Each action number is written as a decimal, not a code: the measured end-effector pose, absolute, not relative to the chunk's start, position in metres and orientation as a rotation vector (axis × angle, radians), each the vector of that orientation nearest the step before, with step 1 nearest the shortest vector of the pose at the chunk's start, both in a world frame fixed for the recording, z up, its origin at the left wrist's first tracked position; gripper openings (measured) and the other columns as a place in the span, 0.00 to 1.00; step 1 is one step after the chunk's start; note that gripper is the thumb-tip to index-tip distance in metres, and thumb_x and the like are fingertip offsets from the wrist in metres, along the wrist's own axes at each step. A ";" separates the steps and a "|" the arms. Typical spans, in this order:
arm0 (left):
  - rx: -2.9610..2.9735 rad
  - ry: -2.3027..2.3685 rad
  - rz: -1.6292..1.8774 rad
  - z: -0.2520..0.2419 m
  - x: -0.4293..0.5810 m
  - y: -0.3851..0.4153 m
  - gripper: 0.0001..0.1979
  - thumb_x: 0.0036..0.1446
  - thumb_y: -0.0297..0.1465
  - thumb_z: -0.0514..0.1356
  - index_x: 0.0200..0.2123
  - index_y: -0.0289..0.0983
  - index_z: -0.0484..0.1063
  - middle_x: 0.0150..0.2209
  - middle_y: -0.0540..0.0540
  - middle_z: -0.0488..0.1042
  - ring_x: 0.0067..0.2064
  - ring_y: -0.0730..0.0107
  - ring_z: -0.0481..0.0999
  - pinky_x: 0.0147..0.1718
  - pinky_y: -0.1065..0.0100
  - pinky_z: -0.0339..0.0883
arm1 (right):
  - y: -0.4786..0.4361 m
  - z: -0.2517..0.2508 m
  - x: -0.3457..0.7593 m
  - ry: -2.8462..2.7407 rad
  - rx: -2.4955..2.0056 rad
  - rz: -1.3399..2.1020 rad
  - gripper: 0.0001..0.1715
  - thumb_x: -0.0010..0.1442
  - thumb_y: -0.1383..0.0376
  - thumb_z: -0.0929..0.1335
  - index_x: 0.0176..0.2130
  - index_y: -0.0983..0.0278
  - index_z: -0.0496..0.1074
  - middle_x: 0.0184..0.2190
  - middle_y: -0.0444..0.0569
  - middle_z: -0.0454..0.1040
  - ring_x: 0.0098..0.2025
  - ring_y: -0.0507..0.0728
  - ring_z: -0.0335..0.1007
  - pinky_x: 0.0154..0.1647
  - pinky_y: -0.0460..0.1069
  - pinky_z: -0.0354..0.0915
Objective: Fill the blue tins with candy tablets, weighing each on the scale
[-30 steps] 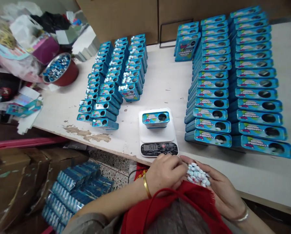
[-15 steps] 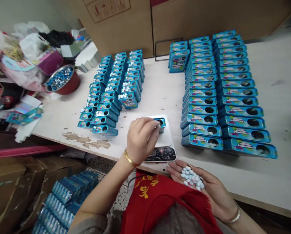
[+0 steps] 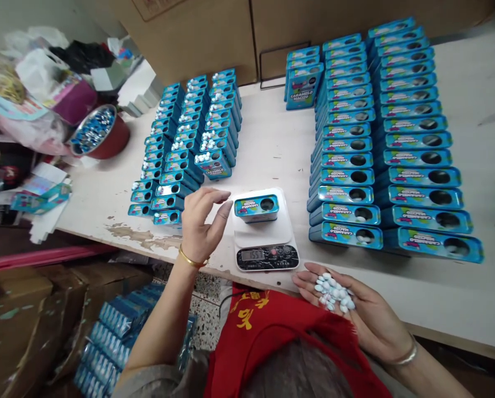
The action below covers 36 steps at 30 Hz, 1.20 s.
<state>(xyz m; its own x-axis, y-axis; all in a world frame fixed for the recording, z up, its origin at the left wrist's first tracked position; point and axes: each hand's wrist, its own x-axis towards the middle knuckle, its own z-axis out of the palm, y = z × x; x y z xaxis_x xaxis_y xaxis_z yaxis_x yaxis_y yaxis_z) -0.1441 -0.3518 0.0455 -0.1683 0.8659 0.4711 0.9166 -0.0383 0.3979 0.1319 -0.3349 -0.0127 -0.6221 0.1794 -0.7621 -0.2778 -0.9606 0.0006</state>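
One Caramelo Macizo tin [image 3: 251,206] stands on the kitchen scale [image 3: 264,237]; I'd expect it light, stiff and slick, best gripped across its broad faces. My left hand [image 3: 201,221] hovers just beside it, thumb and fingers parted; my right hand [image 3: 363,312] lies palm-up, bearing loose white candies [image 3: 333,293].

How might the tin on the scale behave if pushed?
The tin is likely stiff, since its edges look straight. Standing narrow and upright on the scale, it may tip if pushed on its broad face. Anything inside could spill through its open hole if tilted.
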 end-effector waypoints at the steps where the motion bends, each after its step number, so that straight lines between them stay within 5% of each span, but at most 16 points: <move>1: -1.986 -2.122 -0.977 0.045 -0.144 -0.351 0.06 0.57 0.31 0.57 0.39 0.38 0.70 0.36 0.47 0.74 0.41 0.69 0.71 0.42 0.64 0.64 | -0.335 -0.013 0.132 0.163 -1.222 2.611 0.16 0.56 0.68 0.63 0.43 0.68 0.73 0.41 0.55 0.78 0.48 0.60 0.71 0.49 0.51 0.69; 15: -2.203 -2.099 -0.840 0.039 -0.140 -0.340 0.09 0.58 0.33 0.57 0.42 0.38 0.69 0.39 0.47 0.71 0.42 0.69 0.70 0.43 0.64 0.59 | -0.336 -0.016 0.133 0.109 -1.218 2.622 0.15 0.57 0.69 0.64 0.44 0.68 0.73 0.40 0.55 0.78 0.46 0.60 0.73 0.49 0.52 0.69; 24: -2.419 -2.119 -0.584 0.038 -0.136 -0.335 0.31 0.49 0.47 0.61 0.54 0.39 0.61 0.49 0.41 0.67 0.50 0.60 0.66 0.49 0.59 0.53 | -0.334 -0.018 0.132 0.114 -1.209 2.630 0.15 0.56 0.68 0.65 0.43 0.69 0.73 0.40 0.56 0.78 0.46 0.60 0.73 0.49 0.51 0.68; 30: -2.415 -2.227 -0.636 0.026 -0.138 -0.335 0.18 0.56 0.37 0.58 0.48 0.37 0.62 0.42 0.44 0.72 0.44 0.65 0.69 0.44 0.64 0.57 | -0.331 -0.014 0.122 0.073 -1.145 2.676 0.15 0.57 0.67 0.65 0.43 0.69 0.73 0.39 0.56 0.78 0.44 0.59 0.74 0.48 0.51 0.69; 36: -2.417 -2.169 -0.756 0.024 -0.137 -0.337 0.19 0.54 0.37 0.60 0.47 0.37 0.62 0.41 0.44 0.71 0.43 0.64 0.69 0.42 0.63 0.58 | -0.325 -0.008 0.099 -0.025 -1.089 2.645 0.12 0.56 0.68 0.65 0.41 0.68 0.74 0.35 0.52 0.79 0.38 0.55 0.76 0.41 0.48 0.71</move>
